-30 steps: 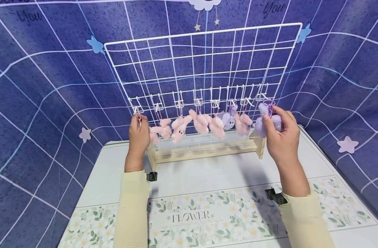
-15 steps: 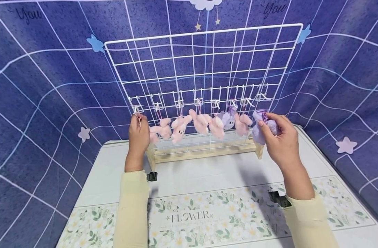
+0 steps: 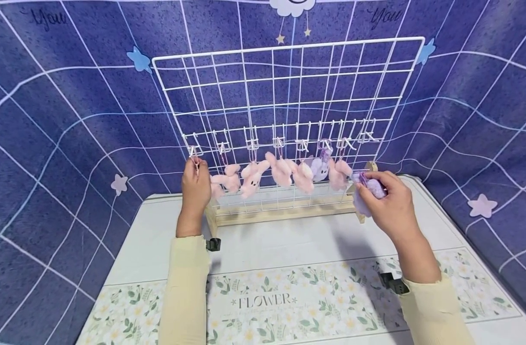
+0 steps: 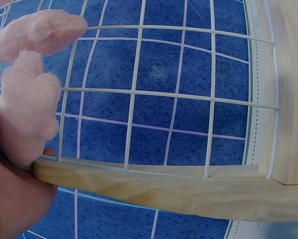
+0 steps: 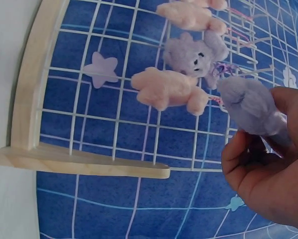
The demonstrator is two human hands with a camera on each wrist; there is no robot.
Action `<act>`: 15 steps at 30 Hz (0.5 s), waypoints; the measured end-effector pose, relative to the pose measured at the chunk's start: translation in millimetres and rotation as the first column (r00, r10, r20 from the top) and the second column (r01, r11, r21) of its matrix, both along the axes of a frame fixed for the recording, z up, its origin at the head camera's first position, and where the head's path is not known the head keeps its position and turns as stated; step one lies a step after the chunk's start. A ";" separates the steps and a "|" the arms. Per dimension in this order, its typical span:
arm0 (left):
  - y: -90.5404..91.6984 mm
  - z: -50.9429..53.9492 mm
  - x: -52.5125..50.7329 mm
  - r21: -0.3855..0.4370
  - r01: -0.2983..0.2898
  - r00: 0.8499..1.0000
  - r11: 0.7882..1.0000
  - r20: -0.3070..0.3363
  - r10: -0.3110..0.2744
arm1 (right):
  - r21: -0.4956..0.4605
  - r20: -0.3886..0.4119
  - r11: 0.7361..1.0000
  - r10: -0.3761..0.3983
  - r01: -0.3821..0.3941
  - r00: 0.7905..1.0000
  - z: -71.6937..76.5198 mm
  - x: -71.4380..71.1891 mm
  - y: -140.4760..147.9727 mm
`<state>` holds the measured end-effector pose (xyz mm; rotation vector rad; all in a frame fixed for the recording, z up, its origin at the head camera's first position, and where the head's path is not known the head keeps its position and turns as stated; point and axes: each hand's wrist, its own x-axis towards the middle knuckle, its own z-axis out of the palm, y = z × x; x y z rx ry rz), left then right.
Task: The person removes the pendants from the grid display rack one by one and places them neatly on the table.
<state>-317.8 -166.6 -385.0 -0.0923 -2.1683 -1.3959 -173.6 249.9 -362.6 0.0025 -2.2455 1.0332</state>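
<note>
The lilac plush toy (image 3: 361,205) is in your right hand (image 3: 394,205), which grasps it between thumb and fingers, before the lower right corner of the white wire rack (image 3: 242,51). Your left hand (image 3: 196,190) pinches a pink cord (image 3: 197,166) by the rack's left edge, and one pink toy (image 4: 29,104) is just beside this hand. Between your hands, more pink toys (image 3: 303,178) and a second lilac toy (image 3: 319,168) hang in a row. The wooden base (image 3: 284,214) stands near the far edge of the table (image 3: 263,242).
</note>
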 end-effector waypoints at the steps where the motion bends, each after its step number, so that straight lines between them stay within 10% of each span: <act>1: 0.1 -0.3 -0.1 0.000 0.000 1.000 1.000 -0.002 0.000 | 0.011 0.016 1.000 0.002 -0.002 1.000 -1.4 0.2 0.3; 15: -0.4 -1.3 -4.4 0.053 0.012 0.999 0.999 -0.036 -0.010 | 0.157 0.320 0.980 0.065 -0.120 0.945 -19.2 -3.5 19.4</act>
